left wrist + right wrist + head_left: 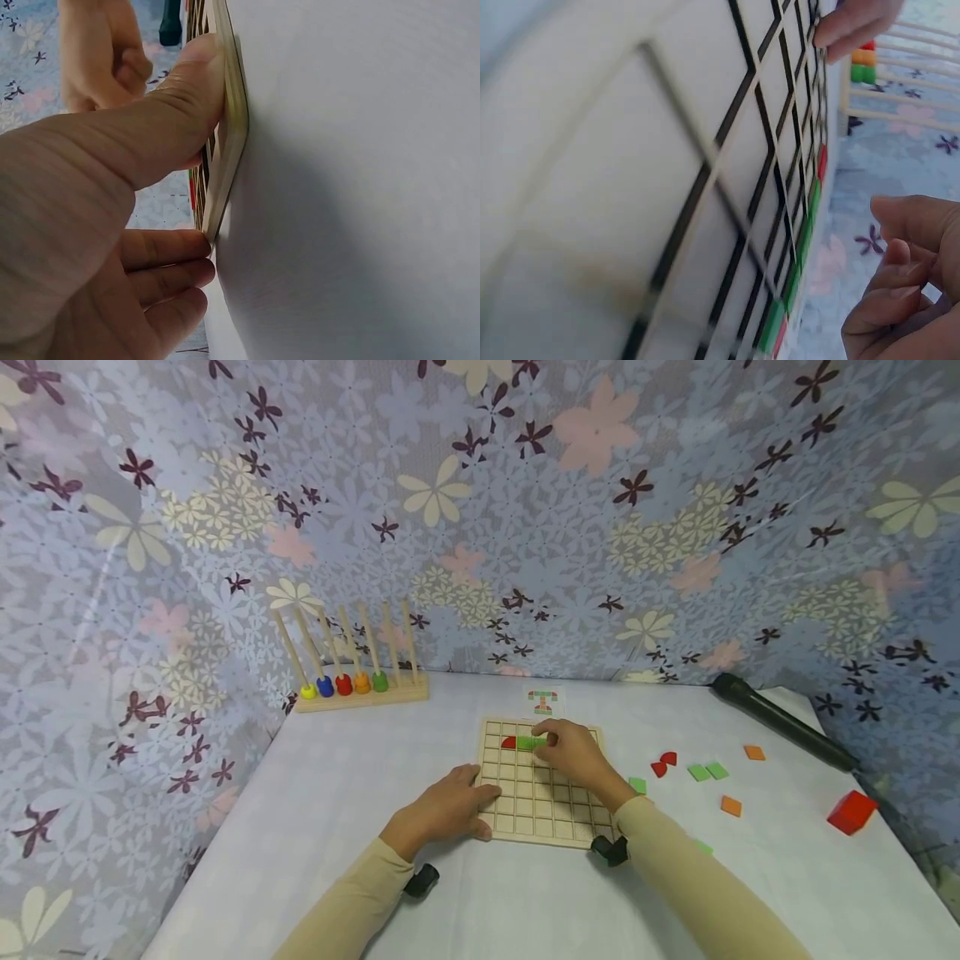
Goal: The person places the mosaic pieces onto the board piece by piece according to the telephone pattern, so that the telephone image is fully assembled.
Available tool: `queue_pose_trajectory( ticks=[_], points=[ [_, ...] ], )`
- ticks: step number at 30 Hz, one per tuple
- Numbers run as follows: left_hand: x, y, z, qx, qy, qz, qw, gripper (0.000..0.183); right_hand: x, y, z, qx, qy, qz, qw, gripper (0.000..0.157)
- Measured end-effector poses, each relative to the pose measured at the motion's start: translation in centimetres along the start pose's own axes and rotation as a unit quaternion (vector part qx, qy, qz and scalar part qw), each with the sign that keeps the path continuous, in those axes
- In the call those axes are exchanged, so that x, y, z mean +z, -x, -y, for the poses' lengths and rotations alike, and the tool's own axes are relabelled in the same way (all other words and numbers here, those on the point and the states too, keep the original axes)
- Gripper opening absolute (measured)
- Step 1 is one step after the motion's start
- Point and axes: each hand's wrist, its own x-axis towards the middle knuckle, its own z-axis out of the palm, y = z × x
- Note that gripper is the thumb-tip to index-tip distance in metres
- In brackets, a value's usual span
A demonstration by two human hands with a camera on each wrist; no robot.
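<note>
A wooden grid board [525,793] lies on the table, with a red rounded piece [509,742] and green square tiles [526,743] in a row near its far side. My left hand [442,810] rests at the board's near left corner; in the left wrist view its thumb [187,90] presses along the edge and its fingertips touch the corner. Over the far side hangs my right hand [573,752], beside the green tiles. Its fingers [892,300] are loosely bent, and no piece shows between them in the right wrist view.
Behind the board lies a card [543,701] with a coloured T pattern. A bead rack [363,697] stands far left. Right of the board lie green tiles [698,772], orange tiles [731,806], red pieces [668,758], a red block [852,812] and a black rod [783,722].
</note>
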Motion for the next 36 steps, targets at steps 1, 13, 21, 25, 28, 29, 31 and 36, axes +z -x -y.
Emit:
queue_pose_trajectory(
  ticks=[1,13,21,25,28,29,31,36],
  points=[
    [0.0,0.0,0.0,-0.001,0.0,-0.001,1.0,0.071,-0.3,0.5,-0.2,-0.004,-0.001,-0.003,1.0,0.032],
    [0.4,-0.3,0.0,-0.005,0.003,0.0,1.0,0.073,-4.5,5.1,-2.2,-0.028,-0.013,-0.003,1.0,0.03],
    [0.0,-0.1,-0.1,-0.006,0.008,0.006,0.9999,0.072,-7.6,7.2,-5.0,0.021,0.006,-0.024,0.999,0.034],
    [-0.1,-0.1,0.0,-0.007,0.005,0.008,0.9999,0.073,-9.1,8.3,-6.5,0.035,0.032,-0.042,0.998,0.034],
    [-0.1,-0.1,0.1,-0.004,0.002,0.008,1.0,0.073,-10.0,9.1,-7.6,0.048,0.045,-0.051,0.997,0.034],
    [-0.1,-0.1,0.1,-0.003,0.001,0.008,1.0,0.073,-10.3,9.4,-7.8,0.056,0.045,-0.051,0.996,0.035],
    [0.0,-0.2,0.2,0.0,-0.002,0.006,1.0,0.073,-10.8,9.9,-8.4,0.074,0.048,-0.05,0.995,0.036],
    [0.1,-0.2,0.2,0.002,0.0,0.007,1.0,0.073,-12.1,11.2,-9.6,0.116,0.037,-0.049,0.991,0.042]
  ],
)
